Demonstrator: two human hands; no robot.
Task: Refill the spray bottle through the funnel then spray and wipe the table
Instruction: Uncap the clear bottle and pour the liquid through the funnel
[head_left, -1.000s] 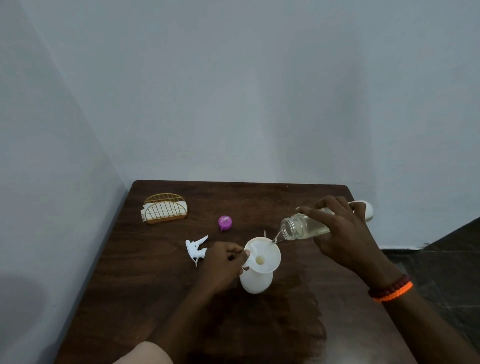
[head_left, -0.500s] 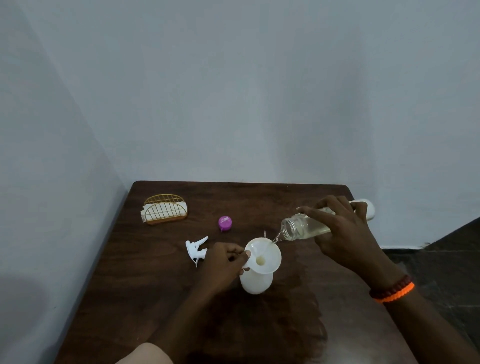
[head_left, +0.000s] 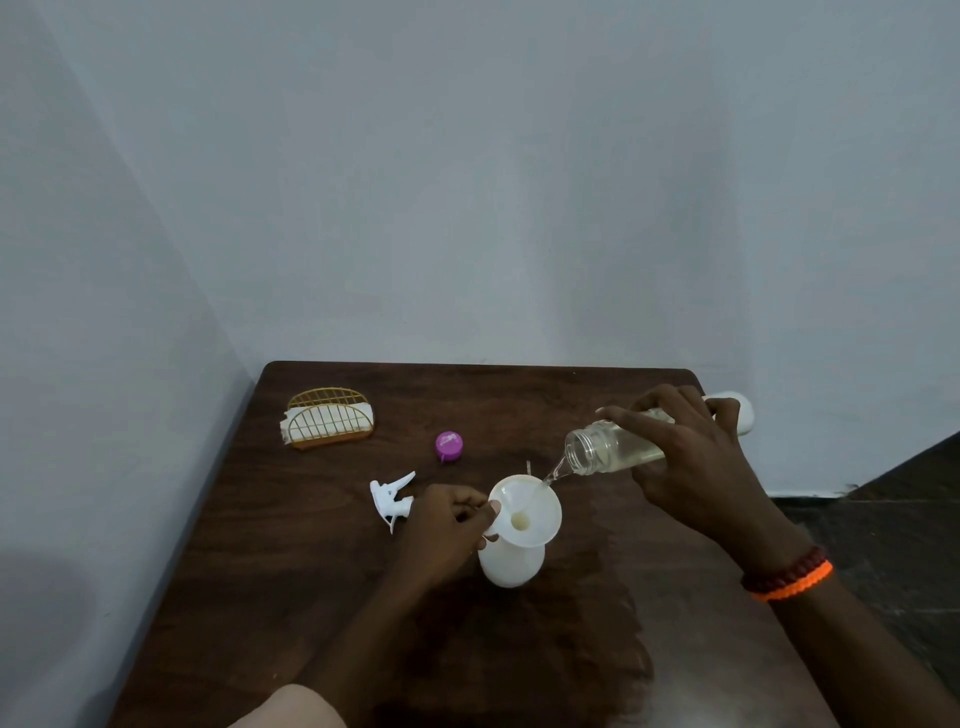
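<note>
Head view: my right hand grips the clear refill bottle, tipped nearly level, its long axis running left to right with the mouth pointing left and down at the white funnel. My left hand pinches the funnel's rim. The funnel sits upright in the white spray bottle, just right of my left hand. The trigger head lies just beyond that hand's knuckles. Open worktop spreads left of my left forearm; the worktop's right edge is close under my right wrist.
</note>
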